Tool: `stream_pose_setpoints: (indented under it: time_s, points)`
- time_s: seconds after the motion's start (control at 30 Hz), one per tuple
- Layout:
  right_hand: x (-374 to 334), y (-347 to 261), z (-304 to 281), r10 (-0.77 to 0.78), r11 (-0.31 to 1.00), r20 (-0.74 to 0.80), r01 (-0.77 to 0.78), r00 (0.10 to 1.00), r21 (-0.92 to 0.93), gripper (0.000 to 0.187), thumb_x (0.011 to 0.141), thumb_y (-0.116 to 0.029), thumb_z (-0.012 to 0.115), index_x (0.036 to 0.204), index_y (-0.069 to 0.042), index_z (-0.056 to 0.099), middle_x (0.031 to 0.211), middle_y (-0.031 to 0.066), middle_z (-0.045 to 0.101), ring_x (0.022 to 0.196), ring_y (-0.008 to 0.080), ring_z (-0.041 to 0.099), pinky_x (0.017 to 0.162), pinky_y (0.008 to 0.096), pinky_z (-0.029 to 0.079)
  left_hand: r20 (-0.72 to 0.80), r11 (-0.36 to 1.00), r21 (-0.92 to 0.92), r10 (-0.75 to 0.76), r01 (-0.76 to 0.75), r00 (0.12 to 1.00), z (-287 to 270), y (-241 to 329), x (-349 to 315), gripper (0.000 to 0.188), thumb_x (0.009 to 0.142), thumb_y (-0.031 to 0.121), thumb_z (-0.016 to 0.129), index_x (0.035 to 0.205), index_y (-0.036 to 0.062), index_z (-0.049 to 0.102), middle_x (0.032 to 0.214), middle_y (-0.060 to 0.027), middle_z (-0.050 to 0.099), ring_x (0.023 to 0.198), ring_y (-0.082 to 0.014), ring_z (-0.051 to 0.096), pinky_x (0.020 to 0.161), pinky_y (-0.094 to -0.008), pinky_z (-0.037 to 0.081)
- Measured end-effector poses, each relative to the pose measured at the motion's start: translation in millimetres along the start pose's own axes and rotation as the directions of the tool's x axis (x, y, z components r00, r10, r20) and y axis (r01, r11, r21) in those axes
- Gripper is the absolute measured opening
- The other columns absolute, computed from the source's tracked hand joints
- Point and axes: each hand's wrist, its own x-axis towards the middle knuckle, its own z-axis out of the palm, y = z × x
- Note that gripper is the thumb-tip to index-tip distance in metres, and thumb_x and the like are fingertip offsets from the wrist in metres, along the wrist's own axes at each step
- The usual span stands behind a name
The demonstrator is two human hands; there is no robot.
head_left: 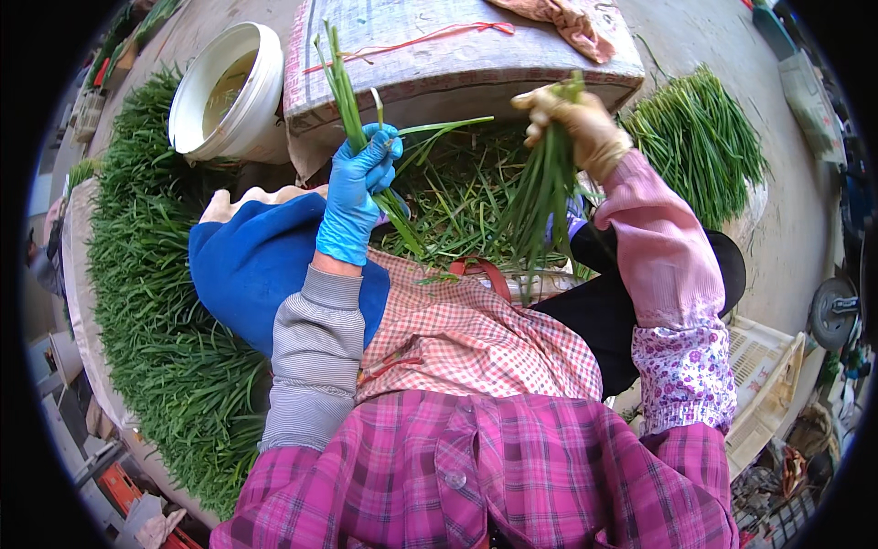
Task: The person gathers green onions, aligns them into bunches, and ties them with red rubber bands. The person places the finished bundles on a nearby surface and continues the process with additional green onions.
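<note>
My left hand (358, 188), in a blue glove, is closed on a few long green stalks (344, 87) that stick up and also trail down toward my lap. My right hand (574, 123), in a tan glove, grips a thicker bunch of green leaves (541, 197) by its top, and the leaves hang down in front of me. Both hands are held up over a loose heap of greens (462, 197) by my knees. A checked apron (466, 334) covers my lap.
A white bucket (233, 91) stands at the upper left beside a grey woven sack (457, 50) with a red string and a cloth on it. Long rows of cut greens (155, 320) lie at my left, and another pile (700, 142) lies at my right. A pale plastic crate (764, 384) sits at the lower right.
</note>
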Motion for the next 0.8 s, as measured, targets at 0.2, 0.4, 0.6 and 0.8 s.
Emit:
stream_pose_setpoints:
  time_s: [0.2,0.4,0.6,0.8]
  points:
    - [-10.3,15.5,48.4,-0.261,0.965,0.296,0.259,0.919,0.046,0.050,0.080,-0.019,0.072,0.125,-0.004,0.055,0.079,-0.0041,0.053,0.070,0.0066,0.047,0.065,0.0211,0.041,0.066,0.996,-0.082,-0.031,0.036,0.997,25.6,-10.7,-6.2,0.018,0.092,0.020,0.057,0.102,0.0058,0.060,0.080,-0.0048,0.062,0.042,-0.0013,0.034,0.039,-0.0181,0.027]
    - [1.1,-13.0,22.2,-0.310,0.938,-0.078,0.318,0.947,0.138,0.020,0.085,-0.025,0.067,0.088,-0.005,0.068,0.075,0.0025,0.065,0.061,0.0092,0.054,0.058,0.0251,0.046,-0.044,0.984,0.138,-0.103,0.108,0.994,28.5,-0.7,-10.8,0.014,0.090,0.015,0.060,0.096,0.0031,0.062,0.099,-0.0138,0.067,0.042,-0.0024,0.037,0.037,-0.0174,0.029]
    - [8.3,-17.4,-2.6,-0.559,0.778,-0.028,0.513,0.829,-0.363,0.010,0.091,-0.011,0.056,0.092,-0.005,0.064,0.081,0.0053,0.064,0.074,0.0118,0.061,0.073,0.0251,0.051,-0.050,0.944,0.299,-0.131,0.140,0.990,30.9,-7.7,-11.1,0.014,0.089,0.014,0.062,0.098,0.0038,0.061,0.090,-0.0121,0.070,0.037,-0.0012,0.033,0.034,-0.0174,0.024]
    - [0.6,-12.0,38.5,-0.220,0.909,0.144,0.257,0.965,-0.329,0.027,0.086,-0.014,0.064,0.112,-0.010,0.064,0.071,-0.0029,0.057,0.061,0.0057,0.050,0.054,0.0214,0.043,-0.027,0.891,0.408,-0.209,0.201,0.978,48.4,-17.5,-15.4,0.015,0.087,0.013,0.064,0.097,0.0032,0.060,0.088,-0.0118,0.069,0.037,-0.0015,0.036,0.036,-0.0168,0.027]
